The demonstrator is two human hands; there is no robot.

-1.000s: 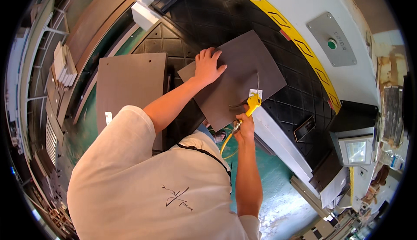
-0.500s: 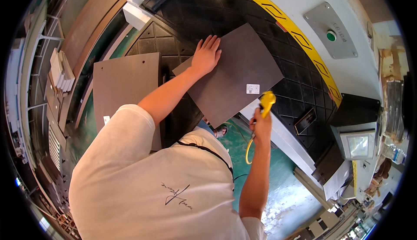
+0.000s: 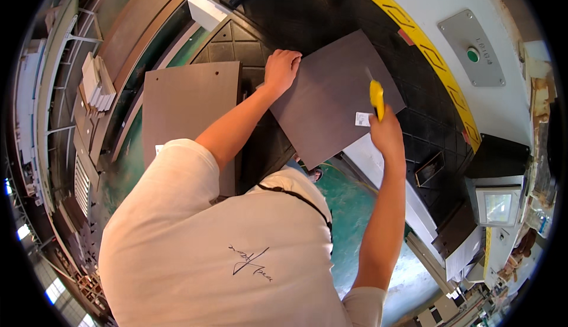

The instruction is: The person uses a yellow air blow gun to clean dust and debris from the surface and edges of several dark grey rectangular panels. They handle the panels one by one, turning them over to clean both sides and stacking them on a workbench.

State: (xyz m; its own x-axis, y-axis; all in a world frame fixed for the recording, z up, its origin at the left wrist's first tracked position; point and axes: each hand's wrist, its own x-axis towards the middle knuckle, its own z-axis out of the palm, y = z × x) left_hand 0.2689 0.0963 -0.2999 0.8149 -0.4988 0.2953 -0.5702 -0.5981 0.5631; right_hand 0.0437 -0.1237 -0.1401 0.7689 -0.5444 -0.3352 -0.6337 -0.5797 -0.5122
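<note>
A dark brown rectangular panel [image 3: 331, 96] lies tilted on the black machine bed [image 3: 307, 1], with a small white label [image 3: 362, 119] near its right-hand lower edge. At the panel's upper left edge, my left hand [image 3: 282, 69] is closed with its fingers curled on the edge. My right hand [image 3: 387, 134] grips a yellow air blow gun [image 3: 377, 95], held above the panel beside the label. Its thin nozzle points away from me over the panel surface.
Left of me stands a stack of brown panels [image 3: 189, 102] with drilled holes. A yellow strip [image 3: 408, 28] edges the grey machine housing, which carries a green button [image 3: 473, 55]. A small screen [image 3: 498, 206] sits at right. Thin boards [image 3: 97, 84] lie at far left.
My right hand has raised the blow gun up and right over the panel. My left hand's fingers, flat on the panel before, are now curled at its edge. The view has shifted slightly.
</note>
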